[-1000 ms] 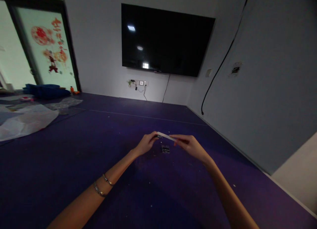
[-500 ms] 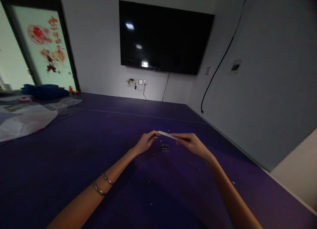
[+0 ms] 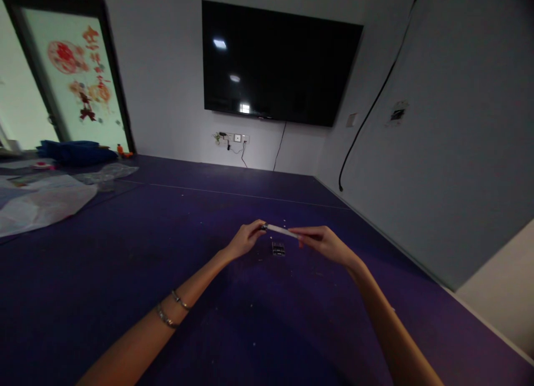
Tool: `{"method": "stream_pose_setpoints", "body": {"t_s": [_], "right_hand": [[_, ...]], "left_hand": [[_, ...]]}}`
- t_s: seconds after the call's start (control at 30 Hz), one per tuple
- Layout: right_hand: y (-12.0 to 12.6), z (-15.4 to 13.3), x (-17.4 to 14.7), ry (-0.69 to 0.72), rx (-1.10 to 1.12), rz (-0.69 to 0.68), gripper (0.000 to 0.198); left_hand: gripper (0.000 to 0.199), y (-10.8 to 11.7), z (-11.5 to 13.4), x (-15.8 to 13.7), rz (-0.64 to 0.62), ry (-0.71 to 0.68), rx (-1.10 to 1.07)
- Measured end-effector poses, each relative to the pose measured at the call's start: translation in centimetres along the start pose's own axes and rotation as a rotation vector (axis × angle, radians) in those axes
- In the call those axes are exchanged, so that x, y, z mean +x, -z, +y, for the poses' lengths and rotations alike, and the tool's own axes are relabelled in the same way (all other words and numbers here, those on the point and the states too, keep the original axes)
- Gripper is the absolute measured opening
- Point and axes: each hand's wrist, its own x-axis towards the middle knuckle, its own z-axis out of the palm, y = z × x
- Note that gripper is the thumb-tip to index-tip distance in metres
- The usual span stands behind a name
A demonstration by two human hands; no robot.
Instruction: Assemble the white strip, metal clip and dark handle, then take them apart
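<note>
Between the fingertips of my left hand point(image 3: 246, 237) is a small dark, shiny piece point(image 3: 264, 227), too small to name. My right hand point(image 3: 325, 242) pinches the right end of a thin white flat strip point(image 3: 281, 230). The strip's left end meets or nearly meets the small piece; whether they are joined, I cannot tell. Below the strip, a small dark square item point(image 3: 278, 249) with lighter markings lies on the purple surface point(image 3: 175, 275). A few white specks lie around it.
Clear plastic sheeting point(image 3: 45, 205) and a folded blue cloth point(image 3: 75, 152) lie at the far left, with a small orange item point(image 3: 120, 151) beside the cloth. A television point(image 3: 279, 63) hangs on the back wall. A black cable point(image 3: 367, 116) dangles along the right wall.
The white strip's left end has dropped slightly and lines up with the small dark piece. Both hands stay in nearly the same place.
</note>
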Motion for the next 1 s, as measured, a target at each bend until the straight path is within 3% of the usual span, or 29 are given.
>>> {"method": "stream_pose_setpoints", "body": {"t_s": [0.13, 0.23, 0.37, 0.5, 0.6, 0.77, 1.0], "right_hand": [[0.0, -0.1, -0.1, -0.016, 0.016, -0.008, 0.031], [0.1, -0.2, -0.2, -0.041, 0.036, -0.067, 0.029], [-0.3, 0.0, 0.0, -0.058, 0.078, 0.042, 0.034], [-1.3, 0.9, 0.6, -0.074, 0.053, 0.176, 0.036], [-2.0, 2.0, 0.9, -0.066, -0.018, 0.225, 0.035], [-3.1, 3.6, 1.1, 0.006, -0.110, 0.170, 0.033], [-4.5, 4.5, 1.3, -0.013, -0.226, 0.162, 0.032]], "left_hand": [[0.019, 0.0, -0.2, 0.0, 0.013, -0.037, 0.026], [0.018, -0.1, -0.5, 0.1, 0.008, 0.043, -0.035], [0.021, -0.3, -0.6, 0.3, -0.044, 0.252, -0.246], [0.025, 0.0, -0.4, 0.2, -0.239, 0.576, -0.403], [0.029, 0.3, -0.6, 0.0, -0.350, 0.723, -0.469], [0.030, 0.6, -0.9, 0.1, -0.434, 0.800, -0.568], [0.026, 0.5, -0.9, -0.1, -0.555, 0.810, -0.628]]}}
